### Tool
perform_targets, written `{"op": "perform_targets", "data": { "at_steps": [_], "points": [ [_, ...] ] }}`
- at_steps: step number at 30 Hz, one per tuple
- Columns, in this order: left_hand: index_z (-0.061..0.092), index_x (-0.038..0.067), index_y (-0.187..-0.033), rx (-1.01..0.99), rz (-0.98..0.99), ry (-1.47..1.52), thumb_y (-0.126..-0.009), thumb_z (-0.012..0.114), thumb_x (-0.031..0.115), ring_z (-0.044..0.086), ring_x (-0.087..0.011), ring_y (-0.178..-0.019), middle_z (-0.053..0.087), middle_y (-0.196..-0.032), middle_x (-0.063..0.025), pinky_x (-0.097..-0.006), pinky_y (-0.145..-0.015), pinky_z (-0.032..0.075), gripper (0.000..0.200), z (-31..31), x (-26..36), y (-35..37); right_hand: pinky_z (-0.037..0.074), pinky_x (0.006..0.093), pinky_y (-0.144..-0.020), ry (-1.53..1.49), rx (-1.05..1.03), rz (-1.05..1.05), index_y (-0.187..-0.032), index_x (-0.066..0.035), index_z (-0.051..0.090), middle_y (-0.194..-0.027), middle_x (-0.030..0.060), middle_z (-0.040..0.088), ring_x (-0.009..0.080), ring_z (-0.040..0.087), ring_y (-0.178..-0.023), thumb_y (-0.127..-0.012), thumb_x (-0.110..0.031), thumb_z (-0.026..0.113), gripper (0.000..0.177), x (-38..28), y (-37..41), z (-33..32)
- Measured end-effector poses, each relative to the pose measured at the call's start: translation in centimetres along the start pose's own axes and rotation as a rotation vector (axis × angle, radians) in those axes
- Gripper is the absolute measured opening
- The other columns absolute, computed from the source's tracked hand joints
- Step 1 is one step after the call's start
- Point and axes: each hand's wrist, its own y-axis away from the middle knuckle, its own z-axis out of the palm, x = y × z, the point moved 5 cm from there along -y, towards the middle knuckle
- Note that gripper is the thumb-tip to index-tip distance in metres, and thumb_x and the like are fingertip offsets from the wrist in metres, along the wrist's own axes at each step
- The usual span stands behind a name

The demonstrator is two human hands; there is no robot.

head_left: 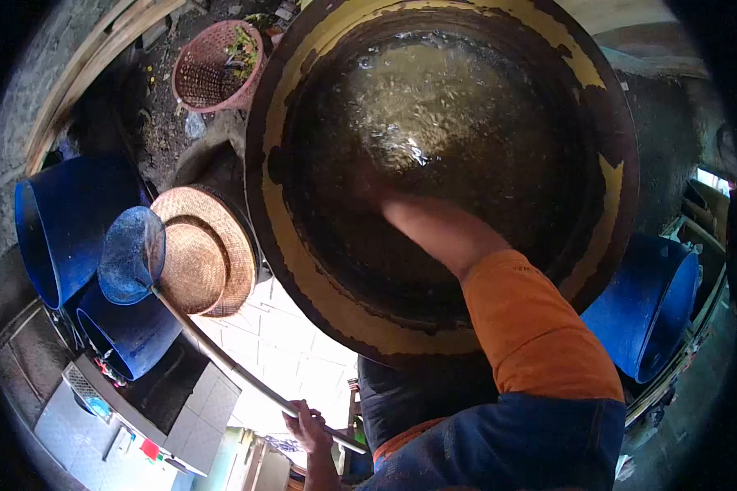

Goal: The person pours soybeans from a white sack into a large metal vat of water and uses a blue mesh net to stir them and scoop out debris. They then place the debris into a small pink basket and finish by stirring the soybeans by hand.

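Observation:
A huge dark wok with a yellow-crusted rim (303, 270) fills the upper middle and holds shimmering liquid (434, 106). My right arm, in an orange sleeve, reaches into it. My right hand (397, 214) dips into the dark liquid near the wok's centre, and its fingers are hidden. My left hand (307, 425), at the bottom, grips a long wooden pole (237, 372). The pole ends in a round blue mesh skimmer (131, 254), which is held out to the left of the wok, over a woven bamboo basket (209, 254).
Blue plastic barrels stand at the left (57, 221), lower left (131, 331) and right (651, 311) of the wok. A pink plastic basket (213, 69) with greens lies on dirt ground at the top left. A wooden beam (82, 74) runs along the left edge.

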Motion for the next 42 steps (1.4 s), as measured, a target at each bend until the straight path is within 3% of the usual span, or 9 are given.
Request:
{"op": "perform_targets", "data": {
  "at_steps": [9, 11, 13, 15, 18, 20, 23, 30, 42],
  "points": [
    [0.045, 0.013, -0.091, -0.006, 0.015, -0.013, -0.080, 0.058, 0.014, 0.046, -0.0082, -0.052, 0.045, -0.069, -0.0003, -0.0191, -0.038, 0.034, 0.017, 0.5, 0.6, 0.9, 0.028, 0.0479, -0.103, 0.120, -0.890, -0.102, -0.127, -0.013, 0.044, -0.136, 0.0142, 0.036, 0.0337, 0.046, -0.114, -0.086, -0.038, 0.045, 0.048, -1.2, 14.5, -10.5],
    [0.045, 0.012, -0.091, -0.011, 0.018, -0.002, -0.080, 0.058, 0.014, 0.046, -0.0084, -0.052, 0.046, -0.069, -0.0004, -0.0195, -0.038, 0.035, 0.017, 0.6, 0.8, 1.1, 0.030, 0.0492, -0.101, -0.089, -0.540, -0.561, -0.118, -0.011, 0.053, -0.133, 0.0132, 0.041, 0.0345, 0.050, -0.109, -0.082, -0.035, 0.051, 0.043, 8.7, 18.3, -2.0],
    [0.045, 0.012, -0.091, -0.028, 0.019, 0.011, -0.081, 0.057, 0.013, 0.046, -0.0086, -0.052, 0.046, -0.070, -0.0008, -0.0200, -0.038, 0.036, 0.017, 0.8, 0.9, 1.3, 0.029, 0.0501, -0.100, -0.015, -0.965, 0.021, -0.110, -0.010, 0.058, -0.128, 0.0146, 0.046, 0.0329, 0.047, -0.113, -0.077, -0.032, 0.056, 0.040, 5.4, 16.9, -12.9],
    [0.045, 0.012, -0.091, -0.035, 0.033, 0.010, -0.081, 0.057, 0.013, 0.046, -0.0086, -0.052, 0.046, -0.070, -0.0010, -0.0200, -0.038, 0.036, 0.016, 0.6, 0.7, 1.2, 0.034, 0.0463, -0.098, -0.078, -0.423, -0.025, -0.102, -0.008, 0.061, -0.114, 0.0158, 0.055, 0.0322, 0.050, -0.108, -0.074, -0.029, 0.061, 0.035, 12.4, 16.9, -12.1],
    [0.045, 0.011, -0.091, -0.035, 0.034, 0.011, -0.081, 0.057, 0.013, 0.046, -0.0086, -0.052, 0.046, -0.069, -0.0012, -0.0201, -0.038, 0.036, 0.016, 0.6, 0.8, 1.1, 0.038, 0.0416, -0.094, 0.522, -0.411, 0.018, -0.098, -0.008, 0.063, -0.102, 0.0165, 0.059, 0.0337, 0.055, -0.098, -0.077, -0.022, 0.059, 0.026, 16.2, 15.1, -10.8],
    [0.045, 0.011, -0.091, -0.032, 0.015, 0.005, -0.081, 0.057, 0.012, 0.046, -0.0086, -0.052, 0.046, -0.069, -0.0012, -0.0201, -0.038, 0.037, 0.016, 0.8, 0.9, 1.2, 0.039, 0.0384, -0.093, 0.644, 0.493, 0.181, -0.092, -0.008, 0.065, -0.095, 0.0141, 0.060, 0.0313, 0.055, -0.092, -0.078, -0.019, 0.058, 0.019, 19.4, 14.8, -11.0],
    [0.044, 0.011, -0.089, 0.007, 0.043, 0.027, -0.081, 0.057, 0.013, 0.043, -0.0074, -0.043, 0.044, -0.056, -0.0007, -0.0195, -0.035, 0.034, 0.015, 0.8, 1.0, 1.2, 0.027, 0.0520, -0.100, 0.265, 0.236, 0.545, -0.122, -0.007, 0.046, -0.120, 0.0182, 0.048, 0.0357, 0.042, -0.114, -0.075, -0.052, 0.055, 0.066, 23.7, 13.3, -5.0],
    [0.045, 0.012, -0.090, -0.038, 0.028, 0.017, -0.081, 0.057, 0.013, 0.046, -0.0080, -0.052, 0.046, -0.072, -0.0006, -0.0193, -0.037, 0.035, 0.015, 0.3, 0.2, 0.6, 0.029, 0.0381, -0.103, 0.635, -0.378, 0.309, -0.135, -0.009, 0.031, -0.137, 0.0218, 0.029, 0.0271, 0.034, -0.125, -0.089, -0.043, 0.042, 0.058, 10.0, 9.6, -0.3],
    [0.045, 0.014, -0.089, 0.034, 0.028, -0.069, -0.081, 0.056, 0.016, 0.045, -0.0077, -0.054, 0.043, -0.066, 0.0001, -0.0192, -0.039, 0.035, 0.014, 0.6, 0.7, 0.4, 0.028, 0.0404, -0.103, 0.320, -0.301, 0.066, -0.134, -0.009, 0.031, -0.137, 0.0200, 0.029, 0.0267, 0.033, -0.125, -0.089, -0.040, 0.042, 0.056, 7.3, -2.0, -0.3]
  ]
}}
